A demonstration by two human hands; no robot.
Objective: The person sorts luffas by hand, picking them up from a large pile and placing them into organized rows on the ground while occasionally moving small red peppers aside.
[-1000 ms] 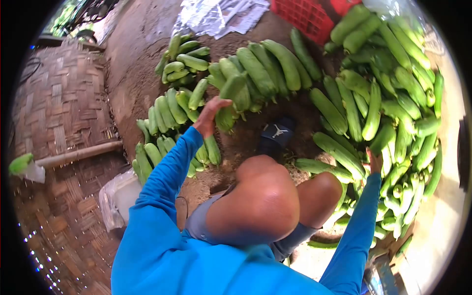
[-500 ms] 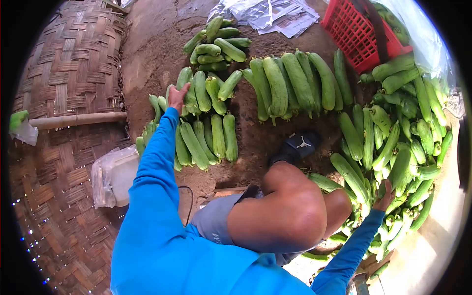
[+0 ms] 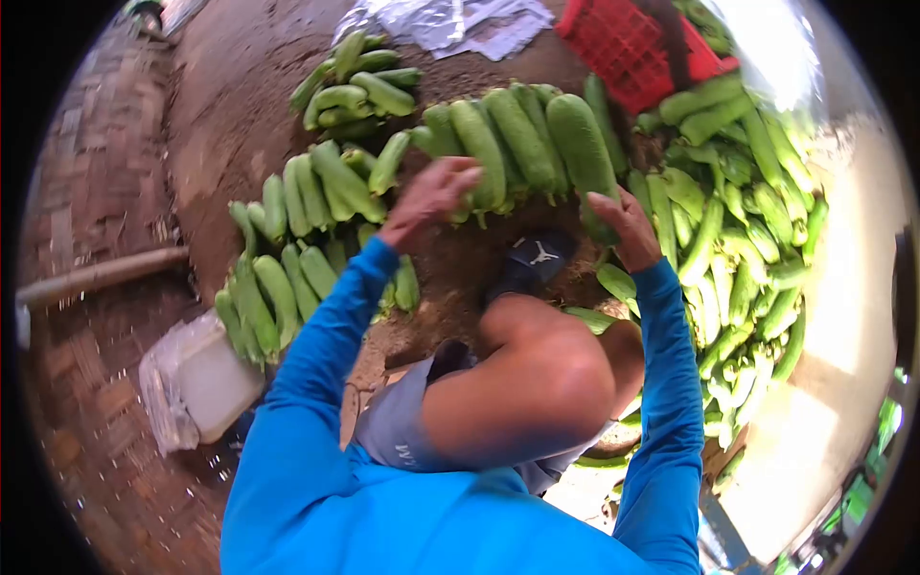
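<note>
My right hand (image 3: 628, 228) grips the lower end of a large green gourd (image 3: 583, 144), which is held upright over the right part of a row of gourds (image 3: 522, 139). Slightly blurred, my left hand (image 3: 436, 199) is over the ground left of it, fingers stretched toward the row and holding nothing I can see. Close to its wrist lie smaller gourds in a second row (image 3: 316, 192), with another row (image 3: 273, 297) nearer to me.
A loose heap of gourds (image 3: 738, 249) spreads on the right, below a red plastic basket (image 3: 613, 53). A small pile (image 3: 355, 91) lies at the back, near plastic and paper sheets (image 3: 479, 24). A woven wall (image 3: 86, 192) and wrapped pale containers (image 3: 206, 383) are on the left.
My right hand has come from the heap to the long row with a gourd. My left hand has left the gourds on the left and moved right. The view has shifted.
</note>
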